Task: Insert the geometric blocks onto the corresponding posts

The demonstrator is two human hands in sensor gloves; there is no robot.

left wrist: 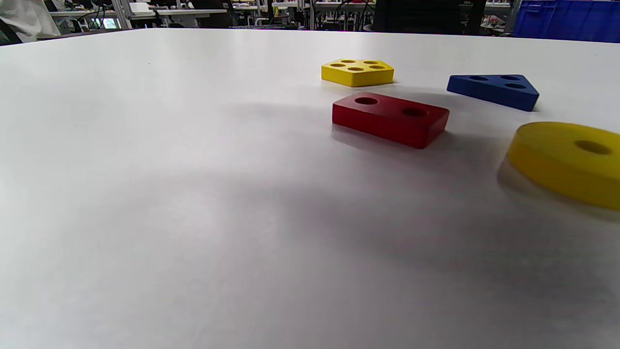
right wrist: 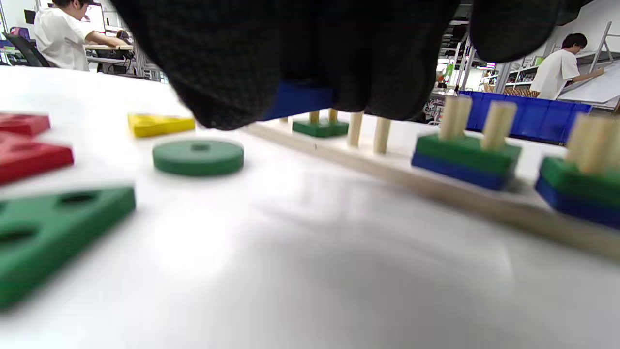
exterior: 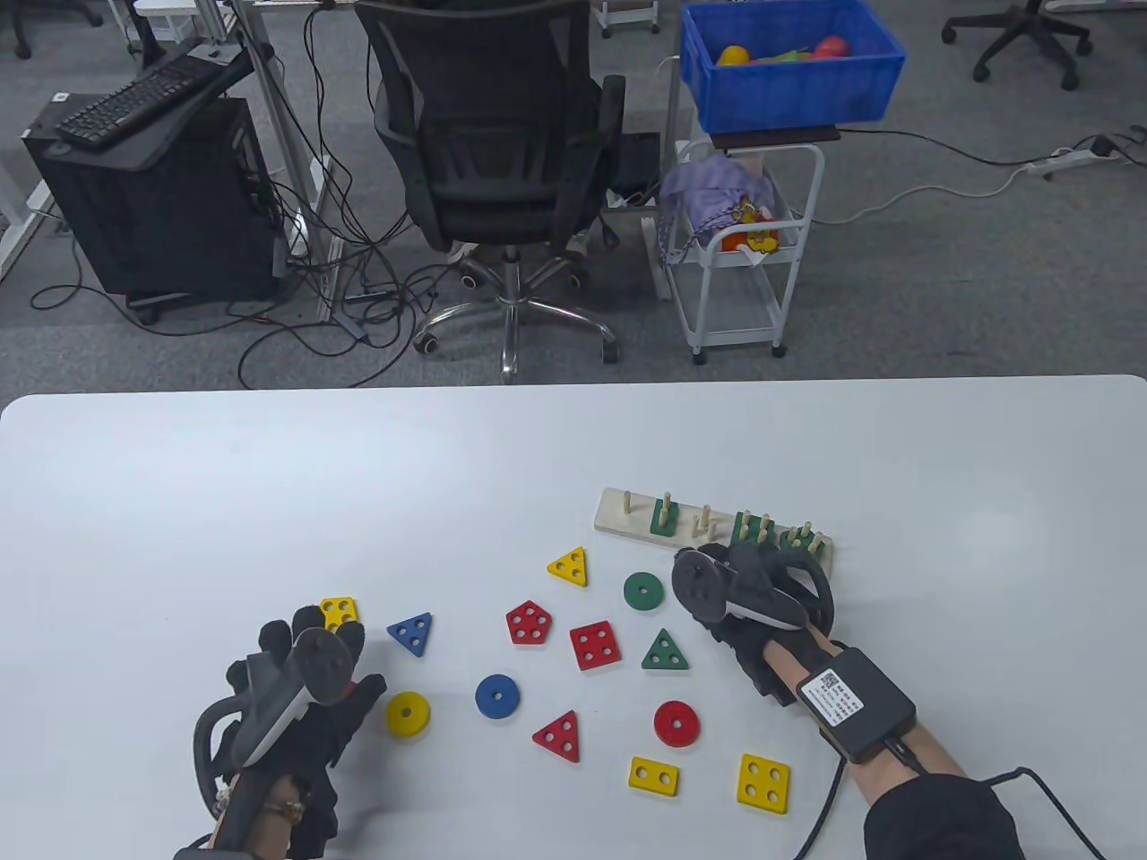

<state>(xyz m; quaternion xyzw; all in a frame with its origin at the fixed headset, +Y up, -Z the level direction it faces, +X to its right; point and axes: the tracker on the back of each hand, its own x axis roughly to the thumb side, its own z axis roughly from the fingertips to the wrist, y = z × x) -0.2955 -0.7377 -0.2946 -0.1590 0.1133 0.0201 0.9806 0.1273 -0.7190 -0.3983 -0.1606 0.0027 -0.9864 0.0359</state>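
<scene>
peg board point(exterior: 618, 518): few green and blue blocks seated | right hand point(exterior: 748, 587): fingers grasp blue block point(right wrist: 298, 99) at pegs | left hand point(exterior: 300, 685): fingers relaxed, empty | most blocks loose mid-surface

A white tabletop point(exterior: 269, 502) with rounded corners carries a pale wooden peg board point(exterior: 627, 520) toward its right. Loose painted wooden blocks lie flat before it: a yellow triangle point(exterior: 570, 566), green disc point(exterior: 643, 591), red pentagon point(exterior: 528, 623), red square point(exterior: 595, 645), green triangle point(exterior: 665, 653), blue triangle point(exterior: 412, 632), blue disc point(exterior: 497, 696), yellow disc point(exterior: 408, 714), red triangle point(exterior: 558, 735), red disc point(exterior: 676, 723), yellow rectangle point(exterior: 653, 777), yellow square point(exterior: 764, 783), yellow pentagon point(left wrist: 357, 71) and red rectangle point(left wrist: 390, 118).
</scene>
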